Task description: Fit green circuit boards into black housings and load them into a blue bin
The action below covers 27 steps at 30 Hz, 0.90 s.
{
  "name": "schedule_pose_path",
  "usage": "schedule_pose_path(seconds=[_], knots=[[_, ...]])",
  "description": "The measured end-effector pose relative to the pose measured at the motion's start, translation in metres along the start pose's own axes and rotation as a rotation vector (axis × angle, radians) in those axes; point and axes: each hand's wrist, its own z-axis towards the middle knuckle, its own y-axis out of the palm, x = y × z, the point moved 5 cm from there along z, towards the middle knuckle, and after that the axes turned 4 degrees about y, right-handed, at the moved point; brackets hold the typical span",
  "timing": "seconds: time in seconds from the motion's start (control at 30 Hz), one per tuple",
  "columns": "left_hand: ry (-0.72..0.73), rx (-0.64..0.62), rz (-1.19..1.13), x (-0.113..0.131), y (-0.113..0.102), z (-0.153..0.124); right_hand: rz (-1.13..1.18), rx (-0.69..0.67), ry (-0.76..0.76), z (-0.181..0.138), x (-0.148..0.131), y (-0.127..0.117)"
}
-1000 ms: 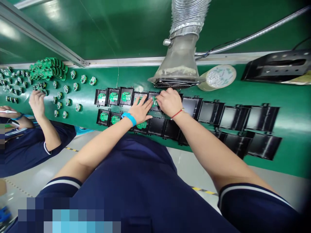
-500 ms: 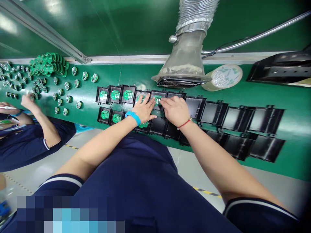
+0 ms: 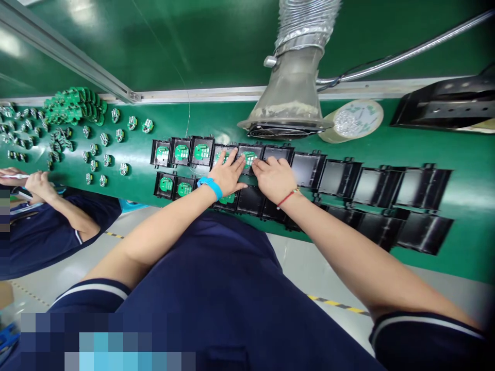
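Note:
A round green circuit board (image 3: 248,157) lies in a black plastic case (image 3: 250,148) in the back row. My left hand (image 3: 227,175), with a blue wristband, is spread over the neighbouring case, its fingertips at this board's left side. From the right, my right hand (image 3: 275,178) has its fingers bent and pressed together at the board's right edge; its thumb is hidden. Further left, cases in both rows hold similar boards, such as this circuit board (image 3: 201,152). Under my left wrist another circuit board (image 3: 227,199) shows partly.
Black cases (image 3: 340,178) without boards run to the right. A fume-extraction hood (image 3: 290,111) hangs behind my hands, beside a tape roll (image 3: 358,121). Small components (image 3: 104,139) and stacked green boards (image 3: 73,105) lie at left, where a co-worker's hands (image 3: 40,186) hold a white pen-like tool.
My hands stay at the same board, with my right fingers shifted slightly. The co-worker's hand has moved from the components back towards their other hand. The view has shifted slightly.

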Motion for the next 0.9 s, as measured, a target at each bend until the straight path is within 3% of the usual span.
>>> schedule_pose_path(seconds=[0.53, 0.8, 0.9], knots=[[0.020, 0.007, -0.025, 0.004, -0.007, 0.003, -0.088, -0.125, 0.012, 0.004, -0.007, -0.003], [-0.013, 0.083, 0.031, 0.012, -0.006, 0.012, -0.073, -0.016, 0.060, 0.002, -0.004, -0.001], [-0.021, 0.216, 0.003, 0.013, -0.018, 0.004, -0.043, 0.106, 0.121, -0.001, -0.003, -0.008]])
